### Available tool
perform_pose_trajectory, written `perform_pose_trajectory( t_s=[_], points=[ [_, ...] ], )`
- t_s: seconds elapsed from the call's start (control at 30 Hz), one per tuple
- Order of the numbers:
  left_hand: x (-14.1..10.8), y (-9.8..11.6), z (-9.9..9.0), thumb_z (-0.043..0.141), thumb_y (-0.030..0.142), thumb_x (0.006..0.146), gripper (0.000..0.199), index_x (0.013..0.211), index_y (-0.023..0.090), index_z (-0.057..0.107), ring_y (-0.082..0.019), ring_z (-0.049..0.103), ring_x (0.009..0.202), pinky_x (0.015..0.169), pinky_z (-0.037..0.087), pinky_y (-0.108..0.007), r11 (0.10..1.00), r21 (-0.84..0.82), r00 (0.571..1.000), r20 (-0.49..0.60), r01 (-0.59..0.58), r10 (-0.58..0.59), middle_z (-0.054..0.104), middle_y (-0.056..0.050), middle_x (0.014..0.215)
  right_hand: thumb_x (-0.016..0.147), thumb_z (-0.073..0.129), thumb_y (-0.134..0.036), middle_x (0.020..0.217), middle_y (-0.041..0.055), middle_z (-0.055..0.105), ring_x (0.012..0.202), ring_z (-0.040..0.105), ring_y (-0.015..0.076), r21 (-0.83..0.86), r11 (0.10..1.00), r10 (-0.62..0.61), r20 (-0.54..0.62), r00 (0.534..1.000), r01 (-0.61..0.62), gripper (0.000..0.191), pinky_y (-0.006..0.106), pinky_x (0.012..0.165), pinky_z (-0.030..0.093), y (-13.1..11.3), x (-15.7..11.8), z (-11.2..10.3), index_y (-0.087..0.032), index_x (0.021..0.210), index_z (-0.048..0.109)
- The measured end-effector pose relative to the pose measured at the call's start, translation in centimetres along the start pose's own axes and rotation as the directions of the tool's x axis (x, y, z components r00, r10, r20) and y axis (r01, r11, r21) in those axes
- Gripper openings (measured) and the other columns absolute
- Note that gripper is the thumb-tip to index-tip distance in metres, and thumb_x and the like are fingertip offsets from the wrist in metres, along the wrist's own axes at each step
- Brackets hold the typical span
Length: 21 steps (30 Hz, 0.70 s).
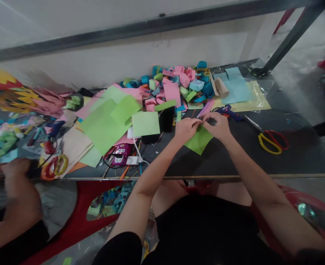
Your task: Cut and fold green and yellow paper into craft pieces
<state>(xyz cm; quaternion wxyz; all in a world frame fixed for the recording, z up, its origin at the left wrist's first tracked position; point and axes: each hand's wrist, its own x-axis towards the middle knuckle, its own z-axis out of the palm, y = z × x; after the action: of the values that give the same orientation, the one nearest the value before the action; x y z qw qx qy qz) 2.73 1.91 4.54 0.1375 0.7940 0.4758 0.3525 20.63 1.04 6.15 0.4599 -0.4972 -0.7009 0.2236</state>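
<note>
A piece of green paper [200, 141] is pinched at its upper edge between both hands, its lower corner pointing toward the table's front edge. My left hand [186, 129] has its fingers closed on the paper's upper left part. Close beside it, my right hand [217, 126] pinches the same edge, fingertips almost touching the left ones. Scissors with red and yellow handles [272, 141] lie to the right. A dark blue glue gun [230, 112] rests just behind my right hand.
Colourful folded paper pieces [184, 82] are heaped at the back. Green sheets [104, 123] spread leftward, near a purple power strip [121, 154] with cables. Another person's hand [16, 167] is at far left, beside red-and-yellow scissors [54, 166]. A metal bar [140, 27] crosses above the table.
</note>
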Motion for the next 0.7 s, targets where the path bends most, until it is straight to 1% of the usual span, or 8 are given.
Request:
perform_pose_trajectory(
  t_s=[0.07, 0.2, 0.33, 0.43, 0.57, 0.63, 0.7],
  points=[
    [-0.2, 0.0, 0.1, 0.062, 0.037, 0.098, 0.023, 0.096, 0.026, 0.082, -0.018, 0.067, 0.076, 0.068, 0.041, -0.028, 1.000, -0.023, 0.999, -0.033, -0.001, 0.000, 0.077, -0.005, 0.080, 0.074, 0.066, -0.023, 0.098, 0.0060, 0.080, 0.099, 0.073, 0.0257, -0.018, 1.000, 0.003, -0.001, 1.000, -0.003, 0.003, 0.043, 0.096, 0.054, -0.1, 0.1, 0.3, -0.024, 0.071, 0.065],
    [-0.7, -0.1, 0.4, 0.061, 0.039, 0.099, 0.025, 0.095, 0.026, 0.082, -0.017, 0.066, 0.075, 0.067, 0.041, -0.028, 1.000, -0.031, 0.997, -0.075, -0.002, 0.000, 0.077, -0.004, 0.080, 0.073, 0.066, -0.022, 0.091, 0.0049, 0.079, 0.094, 0.073, 0.0251, -0.025, 1.000, -0.010, 0.035, 0.999, 0.011, 0.007, 0.041, 0.093, 0.054, 0.0, 0.3, 0.5, -0.024, 0.068, 0.063],
    [-0.9, -0.5, 0.2, 0.060, 0.041, 0.099, 0.027, 0.094, 0.025, 0.081, -0.018, 0.068, 0.076, 0.070, 0.045, -0.029, 0.998, -0.052, 0.990, -0.140, -0.033, 0.025, 0.079, -0.005, 0.082, 0.069, 0.066, -0.019, 0.085, 0.0041, 0.077, 0.089, 0.072, 0.0250, -0.058, 0.998, -0.018, 0.033, 0.999, 0.020, 0.009, 0.041, 0.091, 0.054, 0.2, 0.0, 0.5, -0.025, 0.064, 0.060],
    [-0.7, -0.9, -0.6, 0.061, 0.042, 0.099, 0.028, 0.093, 0.023, 0.081, -0.018, 0.071, 0.077, 0.074, 0.048, -0.030, 0.995, -0.085, 0.983, -0.181, -0.061, 0.045, 0.080, -0.006, 0.085, 0.067, 0.064, -0.019, 0.083, 0.0044, 0.077, 0.085, 0.071, 0.0250, -0.060, 0.998, -0.009, 0.023, 1.000, 0.010, 0.007, 0.041, 0.087, 0.054, 0.7, -0.4, 0.3, -0.024, 0.064, 0.060],
    [-0.1, -1.2, -1.9, 0.062, 0.043, 0.098, 0.028, 0.090, 0.023, 0.081, -0.018, 0.073, 0.083, 0.079, 0.052, -0.030, 0.991, -0.126, 0.977, -0.211, -0.054, 0.027, 0.081, -0.006, 0.090, 0.067, 0.062, -0.021, 0.082, 0.0041, 0.076, 0.084, 0.071, 0.0260, -0.099, 0.995, 0.022, 0.033, 0.999, -0.019, 0.004, 0.041, 0.086, 0.053, 1.7, -0.9, -0.5, -0.024, 0.064, 0.062],
    [0.3, -1.5, -2.5, 0.064, 0.044, 0.097, 0.028, 0.089, 0.023, 0.081, -0.018, 0.073, 0.083, 0.078, 0.053, -0.029, 0.988, -0.150, 0.974, -0.225, -0.044, 0.009, 0.081, -0.006, 0.091, 0.067, 0.062, -0.022, 0.080, 0.0043, 0.076, 0.083, 0.071, 0.0261, -0.123, 0.992, 0.028, 0.045, 0.999, -0.023, 0.004, 0.041, 0.085, 0.053, 2.4, -1.1, -1.1, -0.024, 0.063, 0.062],
    [0.8, -1.9, -3.2, 0.065, 0.045, 0.096, 0.029, 0.090, 0.022, 0.081, -0.017, 0.072, 0.080, 0.075, 0.053, -0.028, 0.983, -0.186, 0.969, -0.246, -0.014, -0.033, 0.081, -0.006, 0.089, 0.066, 0.063, -0.022, 0.079, 0.0047, 0.075, 0.082, 0.070, 0.0259, -0.146, 0.989, 0.029, 0.046, 0.999, -0.022, 0.004, 0.041, 0.084, 0.053, 3.1, -1.3, -1.9, -0.023, 0.062, 0.062]
  ],
)
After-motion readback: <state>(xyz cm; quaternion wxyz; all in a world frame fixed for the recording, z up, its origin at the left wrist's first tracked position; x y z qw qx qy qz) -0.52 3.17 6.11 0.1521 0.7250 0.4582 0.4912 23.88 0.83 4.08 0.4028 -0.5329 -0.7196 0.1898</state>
